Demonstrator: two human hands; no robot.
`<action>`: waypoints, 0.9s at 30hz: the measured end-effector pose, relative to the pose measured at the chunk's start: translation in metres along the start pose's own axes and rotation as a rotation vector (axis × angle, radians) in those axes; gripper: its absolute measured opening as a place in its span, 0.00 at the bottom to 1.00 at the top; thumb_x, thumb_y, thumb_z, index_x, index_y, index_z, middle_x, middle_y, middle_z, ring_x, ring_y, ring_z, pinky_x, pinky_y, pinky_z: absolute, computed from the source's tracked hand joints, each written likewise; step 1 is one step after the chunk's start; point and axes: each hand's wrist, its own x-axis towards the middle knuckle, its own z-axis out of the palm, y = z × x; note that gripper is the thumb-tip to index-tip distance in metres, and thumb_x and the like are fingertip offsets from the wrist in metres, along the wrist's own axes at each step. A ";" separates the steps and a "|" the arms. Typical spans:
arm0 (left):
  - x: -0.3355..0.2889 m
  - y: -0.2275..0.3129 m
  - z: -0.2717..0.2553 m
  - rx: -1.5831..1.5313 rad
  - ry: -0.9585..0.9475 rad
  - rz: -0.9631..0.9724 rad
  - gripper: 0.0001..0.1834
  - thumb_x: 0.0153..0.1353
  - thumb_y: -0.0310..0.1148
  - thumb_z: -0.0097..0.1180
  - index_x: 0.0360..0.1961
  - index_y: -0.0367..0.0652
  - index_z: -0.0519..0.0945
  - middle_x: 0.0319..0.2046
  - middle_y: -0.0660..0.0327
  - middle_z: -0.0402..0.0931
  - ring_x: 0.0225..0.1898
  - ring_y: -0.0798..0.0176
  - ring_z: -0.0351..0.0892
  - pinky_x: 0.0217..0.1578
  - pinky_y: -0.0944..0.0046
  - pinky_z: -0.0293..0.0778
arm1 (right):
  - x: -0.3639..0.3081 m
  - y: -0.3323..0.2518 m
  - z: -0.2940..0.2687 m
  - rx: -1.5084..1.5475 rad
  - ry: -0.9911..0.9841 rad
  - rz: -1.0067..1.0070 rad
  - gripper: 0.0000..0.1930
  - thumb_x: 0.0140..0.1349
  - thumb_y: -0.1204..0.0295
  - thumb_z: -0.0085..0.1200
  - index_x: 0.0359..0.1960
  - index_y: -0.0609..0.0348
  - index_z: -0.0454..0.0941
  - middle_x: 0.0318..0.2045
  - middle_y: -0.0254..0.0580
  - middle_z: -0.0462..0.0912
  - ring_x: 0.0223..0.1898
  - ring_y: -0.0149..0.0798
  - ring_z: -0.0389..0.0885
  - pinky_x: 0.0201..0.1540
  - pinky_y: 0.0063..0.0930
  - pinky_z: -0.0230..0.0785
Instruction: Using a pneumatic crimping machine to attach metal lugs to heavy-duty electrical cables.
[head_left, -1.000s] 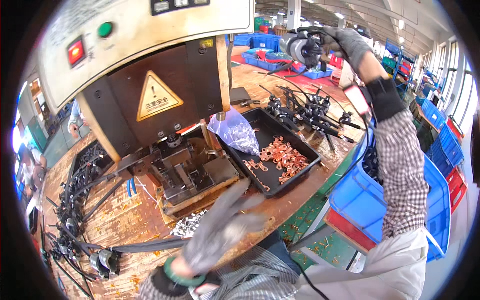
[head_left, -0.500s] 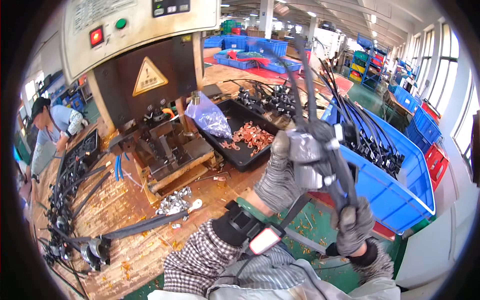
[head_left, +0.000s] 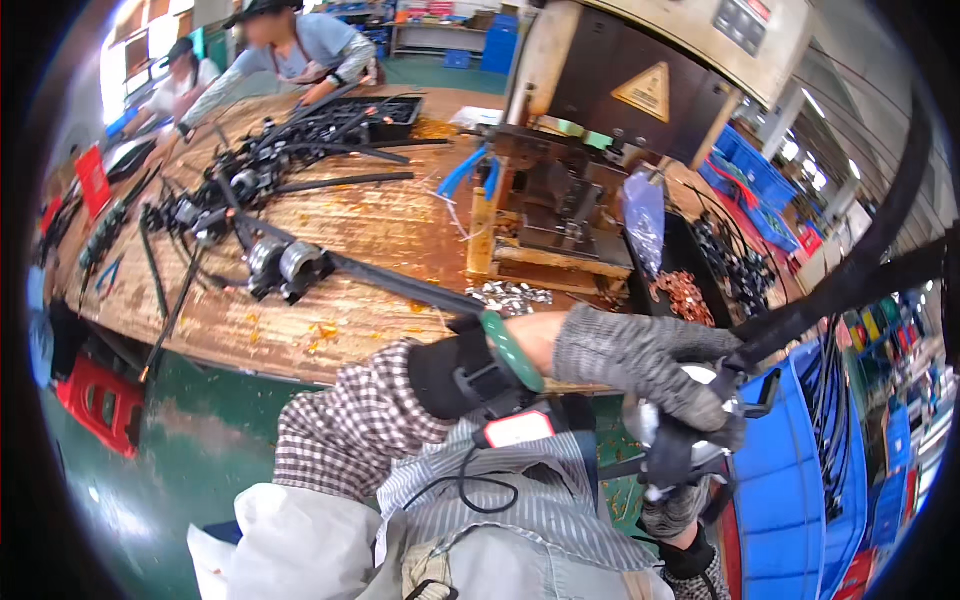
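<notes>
My left hand, in a grey knit glove, is closed round a black cable assembly with shiny round metal fittings. Thick black cables run from it toward the upper right. Below, my right hand, gloved too, is closed at the lower end of the same assembly; part of it is hidden behind the metal and black parts. Over the table's left side lies a pile of similar black cable assemblies. One with two round metal clamps lies nearest, its black sleeve stretching toward my left wrist.
A press machine stands on the wooden table, small silver parts before it. Beside it, a black tray holds copper terminals and a plastic bag. A blue crate with cables stands right. Co-workers sit across the table.
My view has swung left, bringing the cable pile and co-workers in. The cable assembly in my hands has tilted, its cables now pointing right, and my right hand is lower beneath it.
</notes>
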 end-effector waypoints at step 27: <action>-0.257 0.220 -0.118 1.724 0.897 -0.952 0.27 0.41 0.40 0.66 0.38 0.33 0.72 0.30 0.60 0.73 0.30 0.65 0.73 0.32 0.70 0.72 | 0.209 -0.074 0.310 -0.389 -0.717 -0.720 0.47 0.41 0.57 0.65 0.61 0.61 0.51 0.57 0.44 0.62 0.57 0.43 0.62 0.57 0.34 0.57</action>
